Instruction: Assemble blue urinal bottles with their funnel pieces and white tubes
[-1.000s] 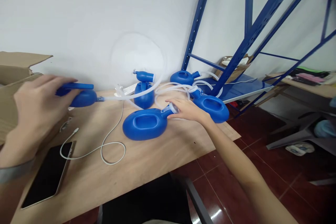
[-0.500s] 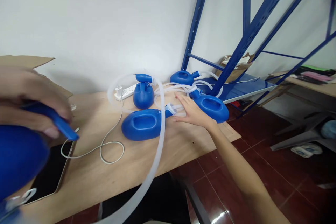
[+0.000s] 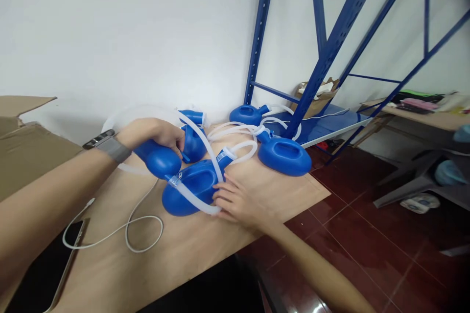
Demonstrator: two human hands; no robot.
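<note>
My left hand [image 3: 163,136], with a watch on its wrist, grips a blue plastic urinal bottle [image 3: 163,161] by its handle and holds it tilted above the table, mouth toward me. A clear hose [image 3: 196,201] runs from its capped neck and bends at my right hand [image 3: 238,203], whose fingers curl on it; the fingertips are partly hidden. Beneath lies a second urinal bottle [image 3: 187,205], its coiled hose at the neck. Behind my left hand stands another bottle [image 3: 194,144], partly covered. More lie at the right [image 3: 284,156] and against the wall [image 3: 245,115].
A white cable [image 3: 145,249] loops over the wooden table [image 3: 205,249] near a dark tablet [image 3: 44,269]. An open cardboard box [image 3: 33,151] stands left. Blue metal shelving [image 3: 257,34] rises behind the table's right end, over a red tiled floor [image 3: 330,234].
My left hand has carried its bottle from the near left to above the lying bottle. My right hand has left that bottle's neck, moved nearer and taken the held bottle's hose.
</note>
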